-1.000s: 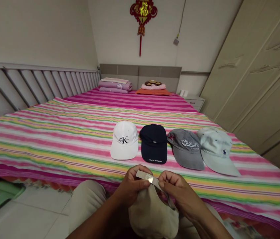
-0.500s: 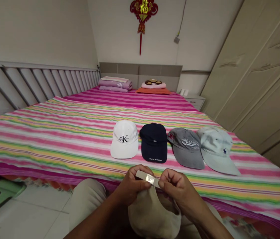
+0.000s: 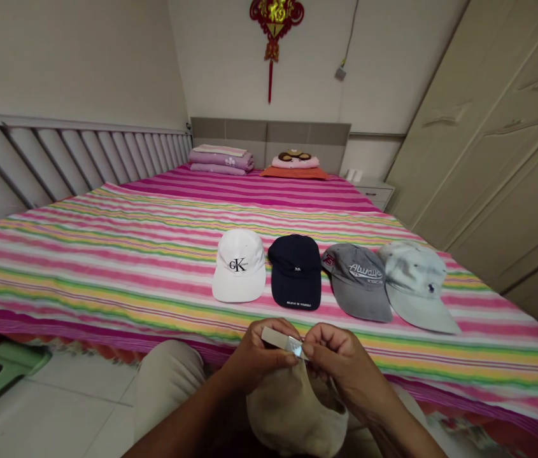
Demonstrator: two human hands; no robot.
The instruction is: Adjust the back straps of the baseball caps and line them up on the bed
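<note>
Low in the head view, a beige cap (image 3: 292,410) hangs over my lap, its back strap upward with a shiny metal buckle (image 3: 295,346). My left hand (image 3: 261,356) pinches the strap left of the buckle. My right hand (image 3: 333,353) grips the strap at the buckle's right edge. On the bed beyond lie, from left to right, a white cap (image 3: 239,266), a navy cap (image 3: 296,273), a grey cap (image 3: 358,283) and a pale mottled cap (image 3: 416,286). The grey and pale caps touch.
The striped bed (image 3: 106,254) spans the view. Folded purple bedding (image 3: 221,160) and a pink and orange pile (image 3: 295,166) lie by the headboard (image 3: 297,137). A green stool (image 3: 6,372) stands at lower left; a wardrobe (image 3: 502,165) is at the right.
The buckle has shifted slightly right and down along the strap, nearer my right fingertips. My left thumb has moved slightly right. The caps on the bed lie as before.
</note>
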